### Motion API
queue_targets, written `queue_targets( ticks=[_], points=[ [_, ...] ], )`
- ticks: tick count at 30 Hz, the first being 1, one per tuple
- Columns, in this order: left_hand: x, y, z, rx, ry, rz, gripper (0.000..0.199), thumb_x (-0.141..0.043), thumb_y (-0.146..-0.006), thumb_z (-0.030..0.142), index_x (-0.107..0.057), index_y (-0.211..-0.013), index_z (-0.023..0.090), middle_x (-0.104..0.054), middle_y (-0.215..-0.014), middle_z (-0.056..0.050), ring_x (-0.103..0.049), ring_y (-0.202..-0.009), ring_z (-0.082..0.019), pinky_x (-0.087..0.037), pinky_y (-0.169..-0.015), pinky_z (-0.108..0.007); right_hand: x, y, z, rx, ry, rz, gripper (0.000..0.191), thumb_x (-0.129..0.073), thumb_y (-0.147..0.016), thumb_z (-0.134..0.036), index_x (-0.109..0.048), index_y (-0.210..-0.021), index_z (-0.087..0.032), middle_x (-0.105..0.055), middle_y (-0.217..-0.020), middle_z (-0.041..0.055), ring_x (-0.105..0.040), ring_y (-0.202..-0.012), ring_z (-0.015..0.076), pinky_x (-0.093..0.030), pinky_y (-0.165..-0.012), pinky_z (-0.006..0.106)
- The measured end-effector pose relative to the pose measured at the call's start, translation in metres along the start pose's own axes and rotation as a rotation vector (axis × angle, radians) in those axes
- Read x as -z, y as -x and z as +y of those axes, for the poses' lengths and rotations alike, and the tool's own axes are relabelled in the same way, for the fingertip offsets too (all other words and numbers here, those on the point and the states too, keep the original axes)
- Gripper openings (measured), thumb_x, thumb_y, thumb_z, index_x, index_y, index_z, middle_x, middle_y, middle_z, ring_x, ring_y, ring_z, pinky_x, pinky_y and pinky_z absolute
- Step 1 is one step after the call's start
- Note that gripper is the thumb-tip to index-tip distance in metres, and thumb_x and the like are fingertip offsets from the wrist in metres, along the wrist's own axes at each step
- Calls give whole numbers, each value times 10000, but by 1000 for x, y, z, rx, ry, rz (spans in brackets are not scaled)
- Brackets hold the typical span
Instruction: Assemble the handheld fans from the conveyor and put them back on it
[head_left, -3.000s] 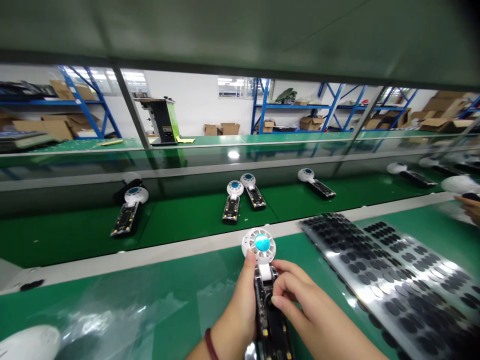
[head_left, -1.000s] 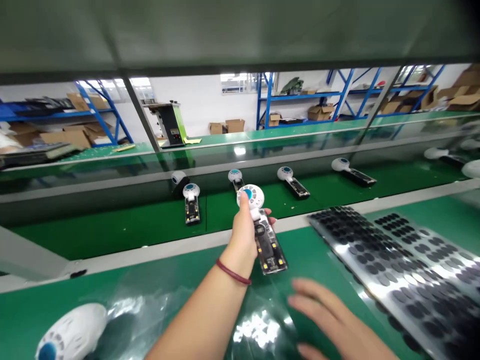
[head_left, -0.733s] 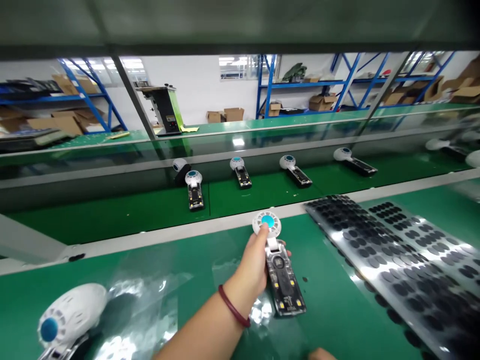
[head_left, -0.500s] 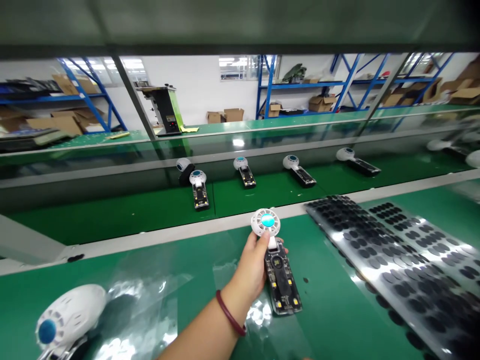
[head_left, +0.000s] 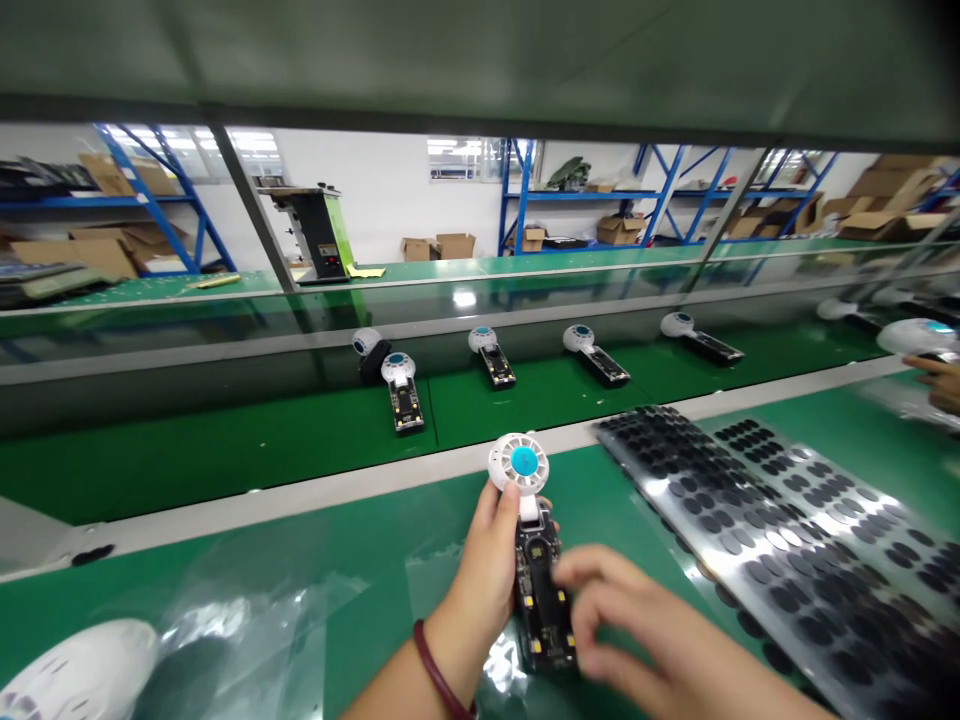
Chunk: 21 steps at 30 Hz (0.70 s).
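My left hand (head_left: 487, 560) is wrapped round the neck of a handheld device with a white vented round head and a bare black circuit board (head_left: 544, 590) in its handle. The head, with its blue centre, points away from me. Over the lower right side of the board hovers my right hand (head_left: 630, 615), slightly blurred, its index finger reaching to the board's edge and the other fingers bent. I see nothing in it; whether the fingertip touches is unclear. To the right lie clear sheets of black round stickers (head_left: 750, 530).
Several similar devices (head_left: 405, 395) lie along the green conveyor belt (head_left: 247, 440) beyond the bench rail. At lower left are a white device head (head_left: 82, 670) and clear plastic film (head_left: 247, 630). Another person's hand (head_left: 937, 380) shows at the right edge by a device. An overhead panel (head_left: 480, 60) spans the top.
My right hand has come in from below right to the circuit board. The held device has shifted slightly left and stands more upright. Another person's hand has appeared at the right edge.
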<state>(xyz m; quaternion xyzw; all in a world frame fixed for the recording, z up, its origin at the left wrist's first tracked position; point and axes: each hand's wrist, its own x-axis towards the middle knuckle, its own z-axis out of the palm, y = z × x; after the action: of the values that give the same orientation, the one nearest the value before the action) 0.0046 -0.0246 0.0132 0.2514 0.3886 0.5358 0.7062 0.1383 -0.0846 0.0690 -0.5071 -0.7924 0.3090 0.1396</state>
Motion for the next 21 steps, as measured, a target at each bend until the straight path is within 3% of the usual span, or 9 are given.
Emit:
queue_targets(
  ticks=[3,5,10,13,21],
  points=[
    [1,1,0,-21,-13,12,364,-497,-764,469,-525,-1001,193,-631,-732,-6,-571,-651,-136,-420,-619,-252,8,-34,2,-149,-108,88,148,-476,-780,-119,-507,-682,-226,-376,-1309,-10,-357,-1217,170,-339,-981,316],
    [1,2,1,-36,-16,7,367,-483,-779,458,-521,-1041,204,-648,-830,-17,-579,-751,-149,-417,-694,-258,9,-48,1,-153,-141,117,153,-449,-778,-113,-493,-682,-223,-341,-1333,-5,-347,-1223,175,-325,-985,333],
    [3,2,1,-67,-3,-16,396,-477,-799,422,-477,-1145,231,-548,-1214,-36,-477,-1106,-193,-337,-910,-267,10,-53,-5,-105,-78,77,167,-417,-774,-91,-462,-668,-212,-361,-1319,10,-551,-994,169,-420,-866,317],
    [5,1,0,-76,-4,-3,435,-484,-794,422,-462,-1179,221,-524,-1249,-50,-450,-1146,-205,-319,-938,-278,12,-53,-8,-91,31,29,150,-423,-776,-97,-463,-677,-202,-407,-1271,31,-593,-843,155,-466,-759,300],
    [9,-1,-6,-84,-2,-2,483,-470,-804,420,-399,-1241,228,-528,-1243,-56,-443,-1155,-197,-309,-958,-286,13,-60,-9,-82,231,-40,138,-417,-762,-83,-503,-708,-176,-461,-1185,106,-588,-682,152,-467,-609,290]
  ],
)
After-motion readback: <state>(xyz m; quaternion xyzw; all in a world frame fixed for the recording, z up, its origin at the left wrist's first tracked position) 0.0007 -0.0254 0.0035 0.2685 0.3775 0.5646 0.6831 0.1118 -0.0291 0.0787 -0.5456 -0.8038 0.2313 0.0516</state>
